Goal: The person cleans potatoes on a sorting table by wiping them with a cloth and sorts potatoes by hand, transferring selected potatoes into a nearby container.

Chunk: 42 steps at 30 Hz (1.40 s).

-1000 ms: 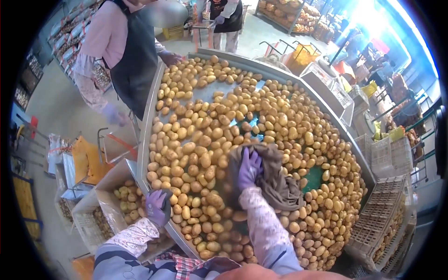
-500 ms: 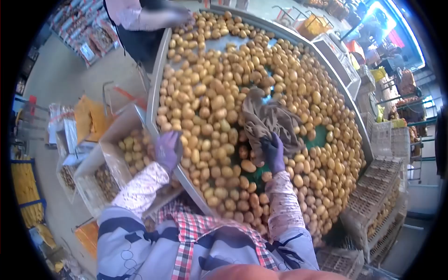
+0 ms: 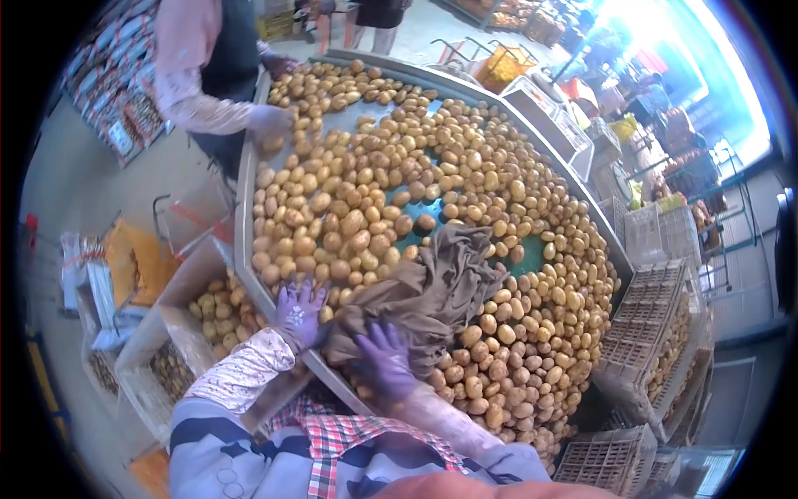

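Note:
My left hand [image 3: 301, 314], in a purple glove, rests at the metal rim of a sorting table [image 3: 337, 378] with its fingers spread. My right hand [image 3: 386, 359], gloved the same way, lies spread on a crumpled brown cloth [image 3: 436, 287]. The cloth stretches over the potatoes [image 3: 357, 220] from the near rim toward the middle of the table. Its near end reaches close to my left hand. Some potatoes under the cloth are hidden.
A co-worker's gloved hand [image 3: 270, 123] is among potatoes at the far left corner. Bins of potatoes [image 3: 218, 320] stand left of the table. Stacked plastic crates [image 3: 644, 316] stand at the right, with another crate [image 3: 607, 457] near the front.
My right hand has drawn the cloth toward me and to the left, and its fingers have spread. My left hand's fingers have also spread at the rim. The view has shifted.

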Available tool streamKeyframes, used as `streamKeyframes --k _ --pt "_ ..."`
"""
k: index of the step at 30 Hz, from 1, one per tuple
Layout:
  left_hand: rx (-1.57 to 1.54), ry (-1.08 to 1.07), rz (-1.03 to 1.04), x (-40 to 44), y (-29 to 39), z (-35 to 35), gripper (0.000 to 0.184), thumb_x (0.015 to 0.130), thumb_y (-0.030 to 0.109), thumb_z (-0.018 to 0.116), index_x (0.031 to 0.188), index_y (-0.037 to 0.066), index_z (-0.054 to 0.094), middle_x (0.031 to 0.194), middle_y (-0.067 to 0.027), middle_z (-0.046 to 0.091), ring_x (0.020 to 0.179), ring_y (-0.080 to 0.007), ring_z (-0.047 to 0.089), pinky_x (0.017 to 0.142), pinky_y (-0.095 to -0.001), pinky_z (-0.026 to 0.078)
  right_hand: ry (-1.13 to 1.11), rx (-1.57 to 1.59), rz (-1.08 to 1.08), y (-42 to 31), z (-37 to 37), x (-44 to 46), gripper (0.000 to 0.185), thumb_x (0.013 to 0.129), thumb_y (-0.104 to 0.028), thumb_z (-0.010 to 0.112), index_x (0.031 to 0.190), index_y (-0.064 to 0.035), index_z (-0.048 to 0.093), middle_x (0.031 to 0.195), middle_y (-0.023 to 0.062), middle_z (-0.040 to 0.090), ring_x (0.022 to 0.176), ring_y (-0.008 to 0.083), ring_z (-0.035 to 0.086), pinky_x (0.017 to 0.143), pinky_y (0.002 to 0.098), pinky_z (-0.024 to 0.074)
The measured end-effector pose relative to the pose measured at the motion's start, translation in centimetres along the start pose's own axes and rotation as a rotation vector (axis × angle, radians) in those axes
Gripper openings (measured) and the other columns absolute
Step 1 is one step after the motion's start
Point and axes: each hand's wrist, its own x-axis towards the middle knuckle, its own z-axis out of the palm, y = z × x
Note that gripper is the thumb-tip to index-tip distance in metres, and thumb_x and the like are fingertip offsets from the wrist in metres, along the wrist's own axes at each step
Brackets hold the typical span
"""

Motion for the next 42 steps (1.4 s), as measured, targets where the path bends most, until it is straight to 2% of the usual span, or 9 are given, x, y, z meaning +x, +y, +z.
streamKeyframes --k 11,13,14,15,18,24,29,36,42 --pt "0.049 0.07 -0.205 21.0 -4.5 1.0 0.061 0.089 0.024 0.047 0.146 0.009 0.031 0.152 -0.0176 0.029 0.142 -0.0322 0.025 0.105 -0.068 0.02 0.481 0.022 -0.309 11.5 -3.1 25.5 0.068 0.083 -0.021 0.059 0.147 -0.0195 0.033 0.155 0.017 0.02 0.143 0.0436 0.012 0.114 0.0501 0.0234" --pt "-0.008 0.009 -0.242 23.3 -4.7 1.2 0.071 0.092 0.046 0.044 0.15 0.012 0.023 0.156 -0.016 0.019 0.146 -0.0316 0.014 0.104 -0.0712 0.019 0.497 -0.416 -0.124 16.6 -6.1 29.4 0.06 0.089 -0.018 0.048 0.146 -0.0225 0.032 0.152 0.0162 0.025 0.142 0.0398 0.019 0.117 0.0426 0.0183" --pt "-0.055 0.011 -0.258 22.7 -4.0 -0.5 0.075 0.091 0.053 0.045 0.15 0.013 0.022 0.156 -0.0158 0.018 0.146 -0.0312 0.014 0.104 -0.071 0.019 0.535 0.377 -0.021 17.8 -9.6 29.7 0.052 0.091 -0.017 0.043 0.142 -0.0225 0.037 0.145 0.0165 0.033 0.138 0.034 0.029 0.116 0.0368 0.0208" --pt "-0.033 -0.018 -0.251 23.0 -4.7 0.0 0.083 0.088 0.062 0.045 0.151 0.012 0.021 0.157 -0.0159 0.017 0.146 -0.0312 0.014 0.104 -0.071 0.02 0.694 -0.193 0.041 22.2 -10.5 30.3 0.042 0.094 -0.022 0.044 0.136 -0.0212 0.043 0.139 0.016 0.04 0.134 0.0291 0.036 0.111 0.0318 0.0268" --pt "0.042 -0.014 -0.192 21.6 -5.1 0.0 0.08 0.089 0.056 0.048 0.149 0.01 0.024 0.156 -0.0157 0.019 0.145 -0.0315 0.018 0.105 -0.0693 0.017 0.447 -0.314 0.624 25.3 -15.9 21.6 0.047 0.085 -0.046 0.058 0.128 -0.0278 0.055 0.143 0.0108 0.04 0.138 0.0363 0.028 0.108 0.0655 0.0129" --pt "0.035 0.256 -0.076 19.1 -3.1 4.3 0.067 0.093 0.046 0.044 0.143 0.003 0.034 0.15 -0.0197 0.032 0.138 -0.0359 0.03 0.105 -0.0608 0.023 0.788 -0.133 0.684 29.9 -5.6 10.6 0.035 0.086 -0.023 0.056 0.12 -0.017 0.06 0.138 0.0118 0.046 0.13 0.0366 0.04 0.104 0.0614 0.0266" --pt "-0.107 0.273 0.142 11.5 5.2 4.5 0.075 0.086 0.05 0.054 0.143 0.005 0.034 0.14 -0.029 0.038 0.127 -0.0428 0.039 0.106 -0.053 0.026 0.655 -0.012 0.512 15.7 -5.5 -0.7 0.029 0.083 -0.011 0.054 0.111 -0.0112 0.062 0.125 0.0158 0.054 0.114 0.0352 0.052 0.096 0.044 0.0423" --pt "-0.167 0.243 0.326 10.6 6.2 2.6 0.084 0.078 0.054 0.062 0.144 0.009 0.035 0.148 -0.0213 0.032 0.135 -0.0422 0.03 0.111 -0.056 0.018 0.216 0.008 0.685 9.3 -5.6 -5.0 0.04 0.085 -0.017 0.055 0.125 -0.0088 0.055 0.133 0.0155 0.048 0.131 0.0336 0.039 0.11 0.0529 0.0243" --pt "-0.128 0.335 0.285 17.0 4.9 2.0 0.084 0.075 0.052 0.064 0.142 0.007 0.038 0.146 -0.0201 0.035 0.135 -0.039 0.03 0.112 -0.0513 0.02 0.67 -0.068 0.553 20.9 -8.1 4.7 0.065 0.076 -0.019 0.065 0.135 -0.0069 0.043 0.127 0.0173 0.05 0.123 0.0365 0.044 0.106 0.054 0.0292"
